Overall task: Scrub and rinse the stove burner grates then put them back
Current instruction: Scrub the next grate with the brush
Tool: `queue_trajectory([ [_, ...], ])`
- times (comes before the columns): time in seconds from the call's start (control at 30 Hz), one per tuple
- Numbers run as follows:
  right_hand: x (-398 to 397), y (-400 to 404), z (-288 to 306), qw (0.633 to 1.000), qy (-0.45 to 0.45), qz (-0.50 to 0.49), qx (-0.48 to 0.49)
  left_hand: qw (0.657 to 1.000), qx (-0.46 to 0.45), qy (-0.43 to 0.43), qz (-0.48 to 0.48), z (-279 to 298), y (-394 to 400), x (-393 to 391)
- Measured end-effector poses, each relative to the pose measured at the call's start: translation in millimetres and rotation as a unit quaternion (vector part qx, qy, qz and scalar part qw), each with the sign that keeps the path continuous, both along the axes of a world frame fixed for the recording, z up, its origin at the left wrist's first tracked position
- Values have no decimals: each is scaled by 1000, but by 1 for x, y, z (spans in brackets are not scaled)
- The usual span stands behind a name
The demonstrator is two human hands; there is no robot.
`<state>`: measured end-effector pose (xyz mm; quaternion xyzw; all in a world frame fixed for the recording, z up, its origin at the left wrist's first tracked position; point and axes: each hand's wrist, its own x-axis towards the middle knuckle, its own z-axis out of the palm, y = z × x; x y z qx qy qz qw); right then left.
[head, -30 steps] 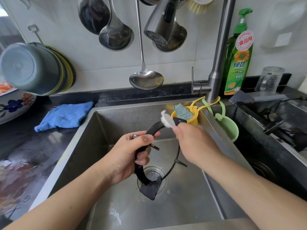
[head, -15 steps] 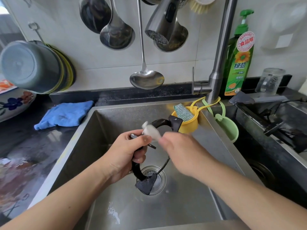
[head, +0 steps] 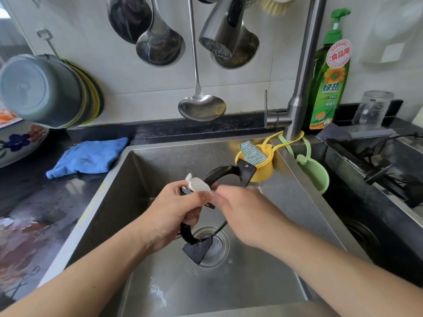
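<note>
Scrubbing curved black grate [head: 219,171], white pad [head: 198,184]

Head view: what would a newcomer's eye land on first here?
First, the two hands over the steel sink: the left hand grips a black ring-shaped burner grate above the drain, while the right hand works a small white scrubber against it. Next, the ladles and pull-down faucet head hanging on the wall above, and the green dish soap bottle at right.
</note>
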<state>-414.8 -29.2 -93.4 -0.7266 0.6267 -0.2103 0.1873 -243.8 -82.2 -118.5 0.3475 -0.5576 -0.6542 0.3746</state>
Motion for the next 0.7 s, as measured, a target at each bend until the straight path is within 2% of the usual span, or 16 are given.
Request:
queue_trajectory([
  [0.23, -29, -25, -7, 986, -1, -164, -5, 999, 16, 25, 12, 0, 2, -5],
  [0.3, -24, -19, -5, 989, -17, -148, -5, 999, 16, 32, 14, 1, 2, -4],
  [0.37, -9, -8, -3, 996, -40, -83, -12, 999, 11, 32, 14, 2, 2, -2],
  [0.47, 5, 0, -6, 999, -30, -33, -15, 1000, 0, 20, 13, 0, 1, -2],
  [0.63, -24, -26, -6, 980, -41, -194, 2, 999, -9, 30, 12, 3, 6, -5],
  [0.7, -28, -28, -9, 974, -40, -221, 25, 1000, -20, 24, 6, 4, 8, -7],
])
